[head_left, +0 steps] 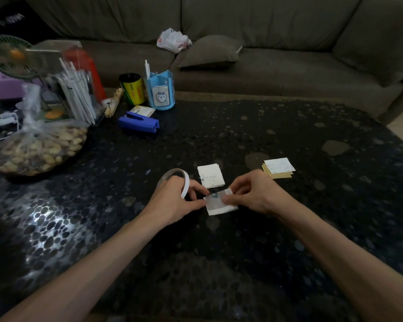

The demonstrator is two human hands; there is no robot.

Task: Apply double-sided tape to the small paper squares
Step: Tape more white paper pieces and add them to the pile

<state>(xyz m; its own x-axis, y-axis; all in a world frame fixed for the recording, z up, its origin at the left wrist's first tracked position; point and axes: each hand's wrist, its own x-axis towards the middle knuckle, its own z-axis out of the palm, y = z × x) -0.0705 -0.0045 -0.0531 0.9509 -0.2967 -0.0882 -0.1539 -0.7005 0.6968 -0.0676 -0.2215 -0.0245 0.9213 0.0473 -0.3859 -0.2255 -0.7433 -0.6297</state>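
Near centre of tabletop [219, 263]: both hands meet over one paper square [221, 206], which lies flat, just right of the left hand.

Left hand [175, 203]: fingers curled through the tape roll [184, 182] so the roll rides on the hand. Thumb and forefinger tips sit at the square's left edge, probably pinning it and keeping the strip taut.

Right hand [254, 194]: thumb and forefinger pinch the square's right part. Cannot tell if they also hold the tape end. Judged step: laying a strip across the square.

Just beyond: white stack [211, 175] of squares, near the hands. Farther right, apart: tan-and-white stack [279, 169]. One is likely done pieces and the other supply; which is unclear.

Far left: peanut bag [35, 147], blue stapler [139, 123], pen holder [159, 92].

Behind: sofa [289, 66].
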